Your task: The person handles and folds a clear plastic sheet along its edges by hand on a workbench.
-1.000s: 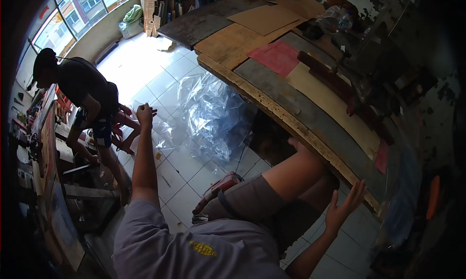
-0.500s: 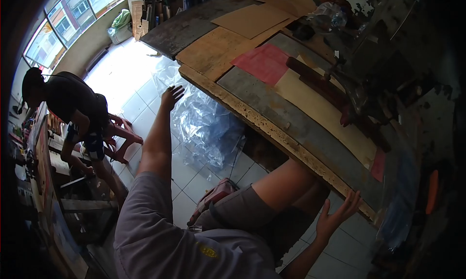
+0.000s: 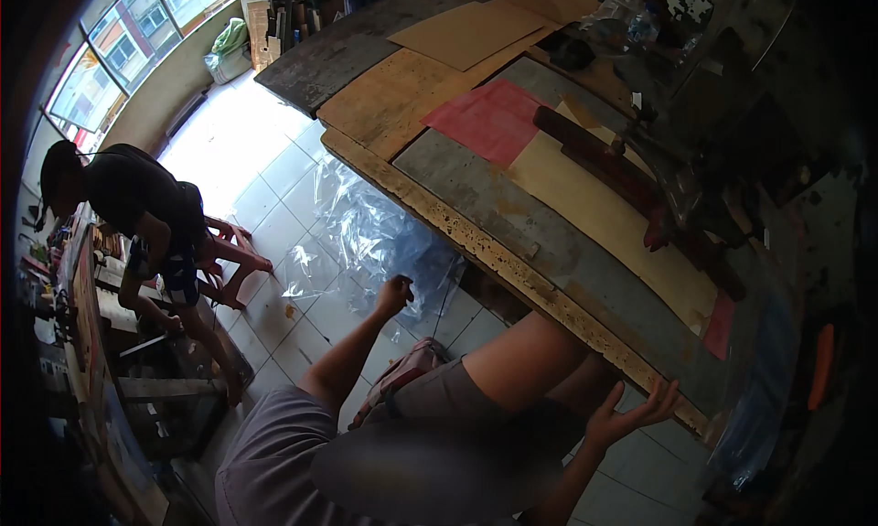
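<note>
Over the tiled floor, beside a heap of clear plastic sheeting (image 3: pixel 380 224), my left hand (image 3: pixel 396 295) hangs with its fingers curled in; whatever they hold, if anything, is too small to make out. My right hand (image 3: pixel 631 413) is at the near edge of the workbench (image 3: pixel 540 297), fingers spread and holding nothing, their tips close to or on the wooden edge. On the benchtop lie a red sheet (image 3: pixel 485 119) and a long cream sheet (image 3: pixel 608 220), with a dark reddish clamp-like tool (image 3: pixel 658 197) across them.
Another person (image 3: pixel 137 197) bends over a second bench at the left, near a red stool (image 3: pixel 233 261). Brown cardboard (image 3: pixel 466 34) lies at the bench's far end. A reddish bag (image 3: pixel 402 370) is beside my leg. An orange-handled object (image 3: pixel 821 366) shows at right.
My left hand has come down and to the right, from raised to low over the floor, its fingers now curled. My right hand stays by the bench edge. The view has shifted slightly.
</note>
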A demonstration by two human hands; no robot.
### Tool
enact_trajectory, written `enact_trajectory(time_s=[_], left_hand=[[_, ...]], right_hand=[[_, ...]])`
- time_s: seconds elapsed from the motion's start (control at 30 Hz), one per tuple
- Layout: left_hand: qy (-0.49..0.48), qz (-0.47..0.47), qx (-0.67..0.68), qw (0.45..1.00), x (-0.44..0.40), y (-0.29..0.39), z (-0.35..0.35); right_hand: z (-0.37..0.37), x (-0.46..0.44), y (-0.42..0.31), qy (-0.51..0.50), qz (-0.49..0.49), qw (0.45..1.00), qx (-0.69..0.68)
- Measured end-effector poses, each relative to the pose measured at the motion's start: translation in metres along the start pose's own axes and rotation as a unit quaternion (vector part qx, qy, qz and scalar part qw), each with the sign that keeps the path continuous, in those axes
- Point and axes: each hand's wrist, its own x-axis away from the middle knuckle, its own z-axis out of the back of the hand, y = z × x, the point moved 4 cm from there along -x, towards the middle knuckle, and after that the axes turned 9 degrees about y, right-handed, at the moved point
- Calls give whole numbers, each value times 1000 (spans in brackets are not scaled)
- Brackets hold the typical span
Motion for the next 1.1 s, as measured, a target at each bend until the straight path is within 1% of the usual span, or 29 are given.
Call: enact_trajectory(time_s=[0.07,0.1,0.13,0.17,0.23,0.3,0.33,0.37,0.43,0.47,0.53,0.57,0.6,0.67,0.7,0.73,0.77,0.8,0.83,0.87,0.97,1.0,1.1], left_hand=[[-24,13,-33,999,51,-28,-18],[-40,17,-20,999,71,-31,-21],[-29,19,-34,999,90,-27,-21],[-20,22,-35,999,102,-22,-21],[2,-30,-68,997,124,35,-12],[86,-159,-50,982,144,121,13],[127,-224,-41,965,154,169,28],[158,-311,-2,937,165,220,43],[172,-454,82,870,181,303,64],[155,-551,80,816,188,342,67],[114,-721,74,679,200,411,68],[69,-781,61,618,203,444,59],[23,-834,49,549,206,475,45],[-5,-907,-60,418,209,520,7],[15,-923,-81,376,207,541,-13],[35,-937,-100,333,206,559,-32],[45,-940,-106,320,201,574,-47],[55,-943,-112,309,196,585,-63],[68,-944,-118,299,194,593,-79],[61,-939,-97,324,191,596,-88],[86,-944,-95,304,179,585,-98],[81,-944,-97,304,174,578,-100],[42,-957,-84,275,176,572,-92]], right_hand=[[-6,1,3,34,5,999,-5],[-8,1,3,48,8,999,-8],[-9,1,3,62,10,998,-11],[-10,2,5,60,14,998,-17],[-6,5,11,59,21,998,-25],[3,4,13,30,21,999,-19],[8,2,14,17,19,1000,-15],[13,-2,16,20,20,999,-34],[22,-14,25,27,24,997,-73],[28,-31,19,45,66,995,-61],[34,-79,3,-29,136,981,-136],[33,-103,-6,-66,170,968,-172],[30,-126,-14,-66,214,954,-200],[19,-171,-27,-49,289,923,-249],[12,-192,-31,-32,321,907,-270],[4,-213,-33,-12,330,895,-300],[-2,-229,-33,7,338,882,-327],[-8,-241,-31,17,330,883,-333],[-15,-251,-29,27,323,883,-341],[-20,-257,-25,38,318,880,-351],[-37,-249,-12,25,264,886,-380],[-41,-242,-9,26,259,886,-385],[-56,-232,-1,10,240,882,-406]])
